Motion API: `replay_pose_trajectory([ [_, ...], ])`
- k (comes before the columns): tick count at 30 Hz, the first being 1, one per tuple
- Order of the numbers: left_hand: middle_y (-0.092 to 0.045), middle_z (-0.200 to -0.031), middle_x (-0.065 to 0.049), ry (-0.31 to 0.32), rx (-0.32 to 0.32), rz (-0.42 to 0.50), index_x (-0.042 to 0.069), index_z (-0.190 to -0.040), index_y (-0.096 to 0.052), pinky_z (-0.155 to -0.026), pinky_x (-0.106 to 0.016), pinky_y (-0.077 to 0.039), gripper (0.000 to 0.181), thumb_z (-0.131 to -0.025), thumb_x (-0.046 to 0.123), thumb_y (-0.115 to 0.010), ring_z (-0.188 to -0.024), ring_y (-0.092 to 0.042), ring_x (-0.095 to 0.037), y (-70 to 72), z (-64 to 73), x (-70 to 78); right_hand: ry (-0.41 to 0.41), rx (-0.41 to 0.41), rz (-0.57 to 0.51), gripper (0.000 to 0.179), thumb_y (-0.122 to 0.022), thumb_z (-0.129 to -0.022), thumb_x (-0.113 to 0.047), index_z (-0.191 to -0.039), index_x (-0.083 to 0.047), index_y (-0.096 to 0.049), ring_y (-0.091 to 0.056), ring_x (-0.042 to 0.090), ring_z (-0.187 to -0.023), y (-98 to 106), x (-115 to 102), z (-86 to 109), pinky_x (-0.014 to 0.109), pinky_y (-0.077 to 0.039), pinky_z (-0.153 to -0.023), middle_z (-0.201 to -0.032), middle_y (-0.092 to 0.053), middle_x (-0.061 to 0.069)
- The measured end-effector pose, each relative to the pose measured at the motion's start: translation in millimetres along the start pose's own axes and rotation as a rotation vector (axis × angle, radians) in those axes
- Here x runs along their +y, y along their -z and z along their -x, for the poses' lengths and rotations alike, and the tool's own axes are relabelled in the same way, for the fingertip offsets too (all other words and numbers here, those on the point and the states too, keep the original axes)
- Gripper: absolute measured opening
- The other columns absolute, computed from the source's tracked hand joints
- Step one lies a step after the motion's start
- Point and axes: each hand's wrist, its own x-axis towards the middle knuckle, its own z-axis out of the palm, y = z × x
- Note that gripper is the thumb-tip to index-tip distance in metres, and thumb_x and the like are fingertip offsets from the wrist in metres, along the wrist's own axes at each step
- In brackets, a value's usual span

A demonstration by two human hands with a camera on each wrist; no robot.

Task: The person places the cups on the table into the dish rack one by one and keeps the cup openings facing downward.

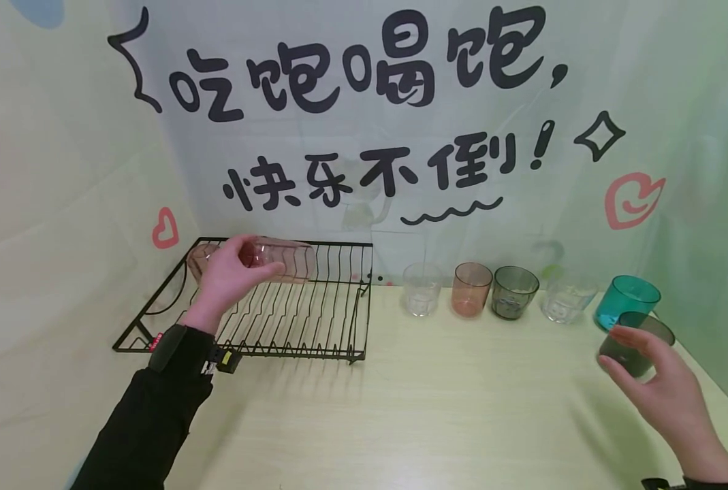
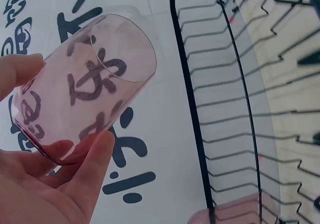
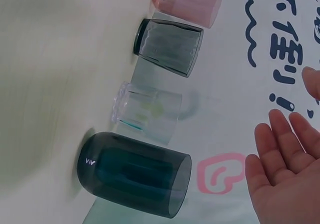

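My left hand [image 1: 224,278] grips a clear pink glass [image 1: 293,262] over the back of a black wire dish rack [image 1: 364,306]. The glass lies nearly sideways, mouth to the right. In the left wrist view, thumb and fingers wrap the base end of this pink tumbler [image 2: 100,89]. Another pink glass [image 1: 199,260] sits at the rack's left end, partly covered by the hand. At the right, my right hand [image 1: 667,388] is beside a tall dark grey glass [image 1: 630,357]. The right wrist view shows its fingers extended, apart from that grey tumbler [image 3: 135,176], which stands on the table.
Along the back of the table [image 1: 449,408] stand a clear glass [image 1: 421,292], a pink glass [image 1: 471,292], a grey glass [image 1: 514,294], another clear glass [image 1: 567,299] and a teal glass [image 1: 624,299]. A printed cloth [image 1: 364,136] hangs behind and at both sides.
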Motion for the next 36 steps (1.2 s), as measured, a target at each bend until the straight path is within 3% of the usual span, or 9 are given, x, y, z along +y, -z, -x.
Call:
replay_pose_trajectory([
  [9, -0.048, -0.11, -0.012, 0.045, 0.002, -0.112, 0.005, -0.134, -0.032, -0.082, -0.039, -0.042, 0.084, -0.074, 0.055, -0.063, -0.097, -0.046, -0.026, 7.3, -10.3, -4.2, 0.081, -0.041, 0.023, 0.05, -0.068, -0.079, -0.025, -0.124, -0.014, -0.05, -0.034, -0.011, -0.106, -7.6, 5.0, 3.0, 0.014, -0.022, -0.09, -0.115, -0.055, 0.01],
  [12, -0.048, -0.111, -0.013, 0.052, -0.026, -0.1, 0.005, -0.133, -0.033, -0.084, -0.042, -0.041, 0.081, -0.075, 0.053, -0.062, -0.097, -0.045, -0.028, 4.4, -21.2, -21.4, 0.115, -0.057, 0.026, 0.05, -0.069, -0.077, -0.023, -0.122, -0.013, -0.051, -0.034, -0.012, -0.106, -11.5, 7.5, 4.6, 0.011, -0.021, -0.089, -0.113, -0.056, 0.01],
  [14, -0.047, -0.112, -0.01, 0.067, -0.011, -0.116, 0.012, -0.133, -0.034, -0.08, -0.047, -0.041, 0.081, -0.073, 0.058, -0.062, -0.097, -0.044, -0.026, -8.1, -47.4, -66.3, 0.134, -0.061, 0.032, 0.049, -0.07, -0.076, -0.023, -0.121, -0.011, -0.052, -0.035, -0.011, -0.106, -13.5, 7.9, 5.4, 0.01, -0.021, -0.089, -0.113, -0.057, 0.01],
  [19, -0.045, -0.113, 0.005, 0.039, 0.116, -0.276, 0.035, -0.131, -0.031, -0.075, -0.046, -0.04, 0.083, -0.063, 0.076, -0.054, -0.095, -0.042, -0.019, -52.5, -133.4, -218.9, 0.139, -0.077, 0.047, 0.049, -0.07, -0.076, -0.024, -0.12, -0.011, -0.052, -0.037, -0.007, -0.105, -16.5, 8.1, 7.1, 0.01, -0.022, -0.088, -0.112, -0.057, 0.01],
  [20, -0.044, -0.113, 0.007, 0.054, 0.119, -0.294, 0.036, -0.129, -0.032, -0.073, -0.043, -0.04, 0.082, -0.061, 0.077, -0.054, -0.095, -0.042, -0.018, -55.0, -139.7, -227.3, 0.137, -0.08, 0.051, 0.049, -0.07, -0.076, -0.024, -0.12, -0.011, -0.051, -0.038, -0.006, -0.105, -16.9, 8.3, 7.5, 0.01, -0.022, -0.088, -0.112, -0.057, 0.01],
  [23, -0.045, -0.111, 0.0, 0.067, 0.057, -0.262, 0.026, -0.126, -0.038, -0.075, -0.048, -0.039, 0.074, -0.068, 0.069, -0.057, -0.094, -0.042, -0.022, -41.6, -117.4, -184.9, 0.131, -0.092, 0.061, 0.049, -0.07, -0.077, -0.025, -0.12, -0.011, -0.051, -0.04, 0.001, -0.106, -18.5, 8.8, 9.0, 0.011, -0.022, -0.089, -0.113, -0.057, 0.01],
  [27, -0.047, -0.11, -0.013, 0.097, -0.035, -0.225, 0.008, -0.125, -0.04, -0.081, -0.052, -0.039, 0.08, -0.07, 0.064, -0.059, -0.096, -0.044, -0.03, -9.2, -61.4, -79.2, 0.144, -0.123, 0.088, 0.049, -0.07, -0.076, -0.026, -0.119, -0.01, -0.052, -0.044, 0.017, -0.104, -21.0, 10.4, 10.2, 0.024, -0.032, -0.088, -0.113, -0.057, 0.009],
  [30, -0.048, -0.111, -0.017, 0.095, -0.043, -0.267, 0.004, -0.127, -0.038, -0.084, -0.049, -0.038, 0.087, -0.069, 0.065, -0.06, -0.1, -0.045, -0.035, 3.4, -40.8, -39.1, 0.171, -0.147, 0.113, 0.05, -0.07, -0.076, -0.026, -0.118, -0.008, -0.052, -0.047, 0.026, -0.101, -22.1, 12.3, 10.8, 0.035, -0.036, -0.082, -0.111, -0.058, 0.011],
  [36, -0.051, -0.099, -0.014, 0.089, -0.044, -0.336, 0.003, -0.113, -0.047, -0.078, -0.046, -0.04, 0.059, -0.078, 0.049, -0.06, -0.093, -0.048, -0.032, 9.3, -34.2, -24.0, 0.21, -0.168, 0.125, 0.049, -0.071, -0.075, -0.024, -0.117, -0.006, -0.053, -0.048, 0.029, -0.101, -24.3, 17.9, 13.5, 0.036, -0.035, -0.082, -0.11, -0.058, 0.012],
])
